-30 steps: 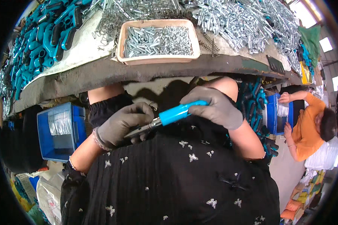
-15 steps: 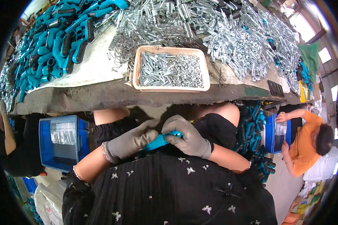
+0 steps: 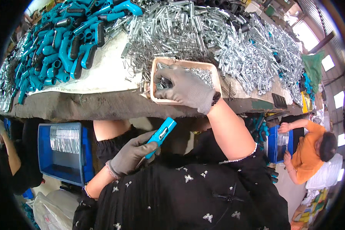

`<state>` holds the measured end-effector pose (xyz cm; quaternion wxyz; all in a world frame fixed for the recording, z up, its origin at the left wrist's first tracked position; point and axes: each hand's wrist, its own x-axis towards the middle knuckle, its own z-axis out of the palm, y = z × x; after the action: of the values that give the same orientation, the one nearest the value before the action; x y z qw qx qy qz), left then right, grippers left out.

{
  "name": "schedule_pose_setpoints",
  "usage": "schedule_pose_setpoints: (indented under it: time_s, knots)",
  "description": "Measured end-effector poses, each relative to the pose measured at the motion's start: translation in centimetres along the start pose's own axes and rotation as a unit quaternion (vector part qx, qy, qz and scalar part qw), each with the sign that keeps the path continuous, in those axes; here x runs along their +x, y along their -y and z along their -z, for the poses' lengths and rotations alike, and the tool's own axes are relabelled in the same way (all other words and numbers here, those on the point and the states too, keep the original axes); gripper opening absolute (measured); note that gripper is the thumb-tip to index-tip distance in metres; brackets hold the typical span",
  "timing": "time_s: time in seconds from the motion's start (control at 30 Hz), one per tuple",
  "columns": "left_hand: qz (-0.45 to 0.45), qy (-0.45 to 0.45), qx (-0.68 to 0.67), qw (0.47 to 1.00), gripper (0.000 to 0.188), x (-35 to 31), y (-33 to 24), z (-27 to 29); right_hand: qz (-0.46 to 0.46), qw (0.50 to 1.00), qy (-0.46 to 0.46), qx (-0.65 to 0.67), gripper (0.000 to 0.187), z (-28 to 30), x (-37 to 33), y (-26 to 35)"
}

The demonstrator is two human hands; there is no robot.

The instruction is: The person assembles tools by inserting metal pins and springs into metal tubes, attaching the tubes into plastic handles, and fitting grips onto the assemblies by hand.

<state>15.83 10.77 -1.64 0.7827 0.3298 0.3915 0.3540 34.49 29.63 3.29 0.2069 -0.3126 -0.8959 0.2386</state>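
The left hand [image 3: 136,153] is gripping a blue tube [image 3: 158,138], likely light and hard, best held midway; I can't tell if the right hand [image 3: 188,88] in the tray [image 3: 217,82] is grasping.

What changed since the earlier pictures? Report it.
The grey-gloved right hand let go of the turquoise tubular part and moved forward into the cream rectangular plastic tray of small silver metal pieces. The grey-gloved left hand now holds the part alone. The rectangular blue bin stayed at the left.
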Motion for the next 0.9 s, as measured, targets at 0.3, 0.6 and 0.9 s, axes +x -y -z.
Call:
schedule_pose_setpoints:
  time_s: [0.3,0.6,0.9]
  knots:
    - [0.000,-0.010,-0.026,1.000,0.061,-0.5,-0.6,0.6,-0.120,0.993,-0.016,-0.012,0.018,0.7,-1.4,-0.6]
    - [0.014,0.010,-0.011,1.000,0.058,0.3,-0.1,0.7,-0.085,0.995,-0.051,0.030,0.021,2.4,-3.3,-0.3]
    - [0.020,-0.003,-0.047,0.999,0.046,0.1,0.5,0.6,-0.131,0.986,-0.056,0.081,0.021,2.8,-3.7,0.8]
